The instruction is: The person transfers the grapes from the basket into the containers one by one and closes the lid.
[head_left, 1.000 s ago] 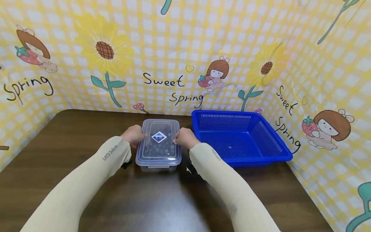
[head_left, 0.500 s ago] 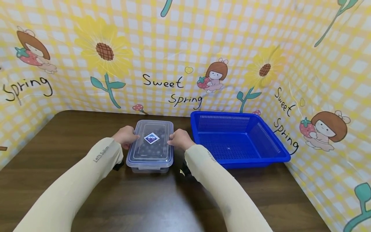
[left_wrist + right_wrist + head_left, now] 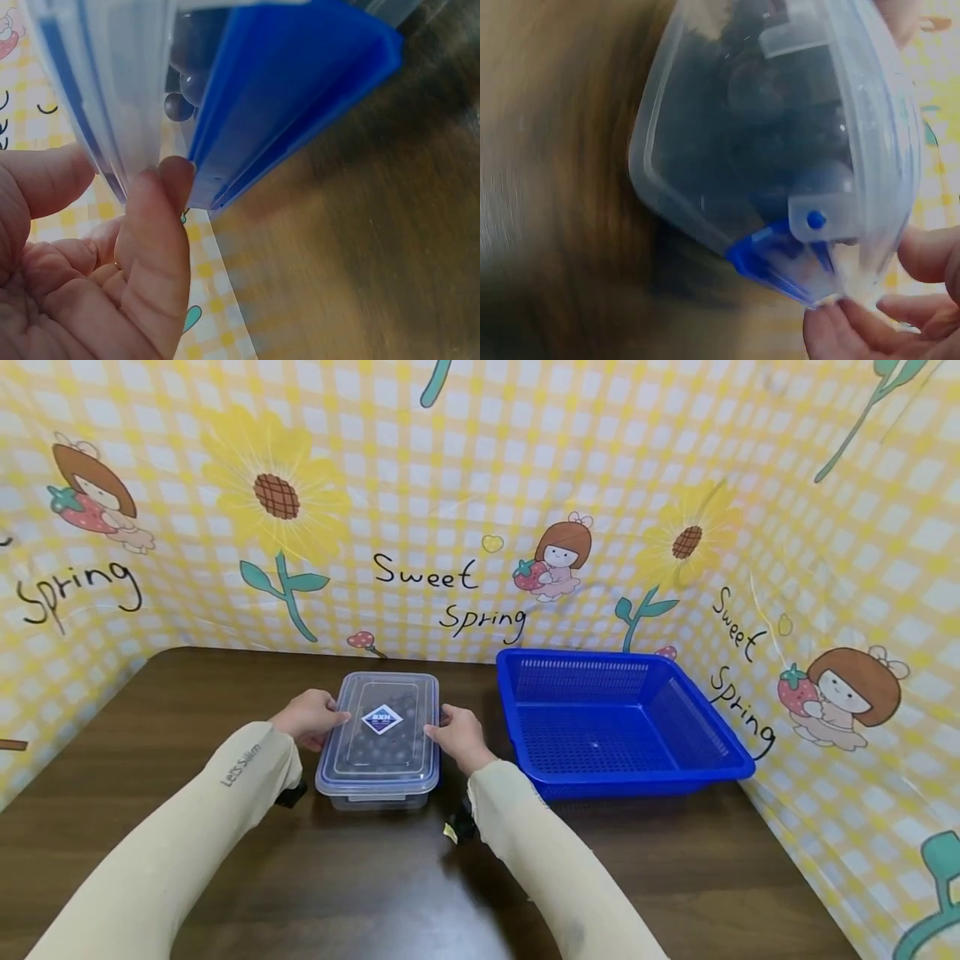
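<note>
A clear plastic food container with a lid and a diamond-shaped label stands on the table; dark round pieces show through it. My left hand pinches the lid's left rim, thumb on top. In the left wrist view, a fingertip sits between the rim and a blue side flap that is angled outward. On the opposite side my right hand holds the rim between thumb and fingers. The right wrist view shows its fingers at the end of another blue flap.
To the right of the container stands a blue plastic basket with slotted walls. The brown wooden table runs back to a yellow checked cloth hanging behind and at the sides.
The container has shifted left in the head view, with both hands moving along on its sides. The basket stays where it was.
</note>
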Available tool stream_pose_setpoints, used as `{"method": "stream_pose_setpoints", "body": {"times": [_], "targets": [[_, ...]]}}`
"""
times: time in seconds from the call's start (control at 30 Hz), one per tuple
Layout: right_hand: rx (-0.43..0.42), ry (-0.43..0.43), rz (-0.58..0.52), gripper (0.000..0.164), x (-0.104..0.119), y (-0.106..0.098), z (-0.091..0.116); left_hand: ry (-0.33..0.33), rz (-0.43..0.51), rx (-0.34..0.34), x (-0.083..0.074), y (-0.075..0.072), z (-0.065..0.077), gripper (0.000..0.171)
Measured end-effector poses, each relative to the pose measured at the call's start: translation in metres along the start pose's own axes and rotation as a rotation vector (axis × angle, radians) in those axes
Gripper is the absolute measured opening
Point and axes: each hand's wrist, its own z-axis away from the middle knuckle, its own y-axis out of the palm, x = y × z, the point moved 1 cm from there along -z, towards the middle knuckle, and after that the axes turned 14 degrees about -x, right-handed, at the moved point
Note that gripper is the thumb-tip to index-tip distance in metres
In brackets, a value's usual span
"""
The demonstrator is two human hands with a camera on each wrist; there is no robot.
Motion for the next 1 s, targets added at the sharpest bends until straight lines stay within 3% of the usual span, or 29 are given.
{"method": "stream_pose_setpoints", "body": {"times": [0.23,0.4,0.5,0.63,0.77,1.0], "targets": [[0.045,0.327,-0.324,0.067,-0.015,0.003,0.001,-0.010,-0.012,-0.008,0.001,0.000,-0.004,0.022],[0.046,0.469,-0.448,0.076,-0.024,0.001,-0.001,-0.010,0.013,0.001,0.002,0.001,-0.005,0.023],[0.095,0.507,-0.463,0.071,-0.028,0.001,-0.001,-0.022,0.029,0.011,0.003,0.001,-0.006,0.024],[0.163,0.529,-0.429,0.051,-0.033,-0.001,-0.002,-0.029,0.036,0.018,0.005,0.002,-0.005,0.025],[0.172,0.514,-0.392,0.039,-0.033,-0.003,-0.004,-0.022,0.043,0.024,0.003,0.002,-0.003,0.024],[0.106,0.504,-0.386,0.057,-0.026,-0.004,-0.005,-0.008,0.024,0.016,-0.002,0.000,0.000,0.020]]}}
